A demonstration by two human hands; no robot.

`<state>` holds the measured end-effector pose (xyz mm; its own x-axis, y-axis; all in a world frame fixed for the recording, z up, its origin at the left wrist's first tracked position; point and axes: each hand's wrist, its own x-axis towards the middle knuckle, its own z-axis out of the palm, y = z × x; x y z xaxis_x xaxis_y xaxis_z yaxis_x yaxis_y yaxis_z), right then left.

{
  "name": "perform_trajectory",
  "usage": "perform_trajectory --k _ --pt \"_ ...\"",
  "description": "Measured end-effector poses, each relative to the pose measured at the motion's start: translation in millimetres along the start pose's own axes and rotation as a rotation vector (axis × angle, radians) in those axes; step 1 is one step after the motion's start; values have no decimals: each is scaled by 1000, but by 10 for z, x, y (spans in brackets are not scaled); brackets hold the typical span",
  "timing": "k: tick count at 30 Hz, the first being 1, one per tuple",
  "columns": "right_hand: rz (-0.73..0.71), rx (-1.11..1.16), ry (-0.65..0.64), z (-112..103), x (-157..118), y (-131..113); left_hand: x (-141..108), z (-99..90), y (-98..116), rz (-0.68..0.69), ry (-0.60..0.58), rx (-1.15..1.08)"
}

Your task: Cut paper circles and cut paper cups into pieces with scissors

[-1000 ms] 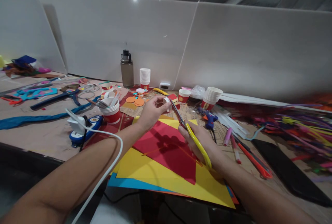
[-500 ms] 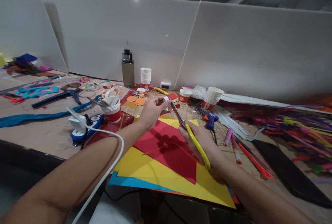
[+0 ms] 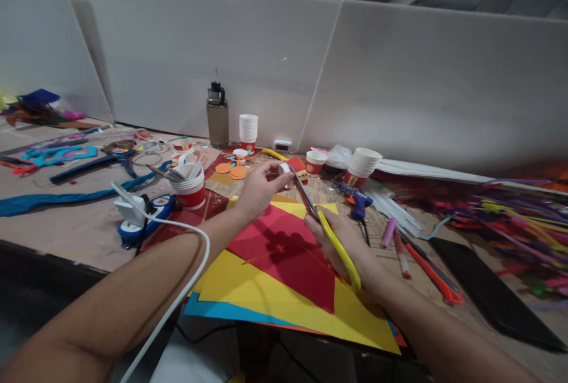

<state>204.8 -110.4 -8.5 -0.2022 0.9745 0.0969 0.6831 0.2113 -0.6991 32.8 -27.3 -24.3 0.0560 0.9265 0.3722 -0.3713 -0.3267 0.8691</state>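
My left hand point(image 3: 262, 186) pinches a cut red and white paper cup point(image 3: 297, 165) above the coloured sheets. In my right hand point(image 3: 339, 238) is a pair of scissors point(image 3: 331, 235) with yellow handles. The blades point up and away from me and meet the cup close to my left fingertips; whether they are biting into it I cannot tell. Below both hands a red sheet point(image 3: 306, 279) lies over yellow sheets point(image 3: 231, 279), with a blue sheet point(image 3: 222, 310) sticking out at the front edge.
A cup holding tools point(image 3: 190, 193) and a blue power strip point(image 3: 146, 226) with a white cable stand left. Behind are a bottle point(image 3: 217, 119) and stacked paper cups point(image 3: 364, 164). Rightward lie a blue glue gun point(image 3: 360, 204), a red-orange cutter point(image 3: 437, 276) and a black phone-like slab point(image 3: 492, 291).
The view has shifted very slightly. Both hands, the cup and the scissors keep nearly the same places.
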Motion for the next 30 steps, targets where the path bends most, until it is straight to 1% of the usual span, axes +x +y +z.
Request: perform_trajectory --k 4,11,17,22,27,30 --pt "-35 -33 -12 -30 52 -27 -12 -8 -15 19 13 78" --pt "-39 2 -19 -48 54 -30 -28 2 -14 77 13 160" --pt "-63 -2 -21 -54 58 -20 -38 23 6 39 27 98" --pt "-74 -54 46 -39 31 -82 -38 32 -14 -45 -8 -47" --pt "-96 -92 87 -34 5 -132 -33 45 -43 -5 20 -27" --pt "-69 -84 80 -41 -1 -150 -40 58 -46 18 18 7"
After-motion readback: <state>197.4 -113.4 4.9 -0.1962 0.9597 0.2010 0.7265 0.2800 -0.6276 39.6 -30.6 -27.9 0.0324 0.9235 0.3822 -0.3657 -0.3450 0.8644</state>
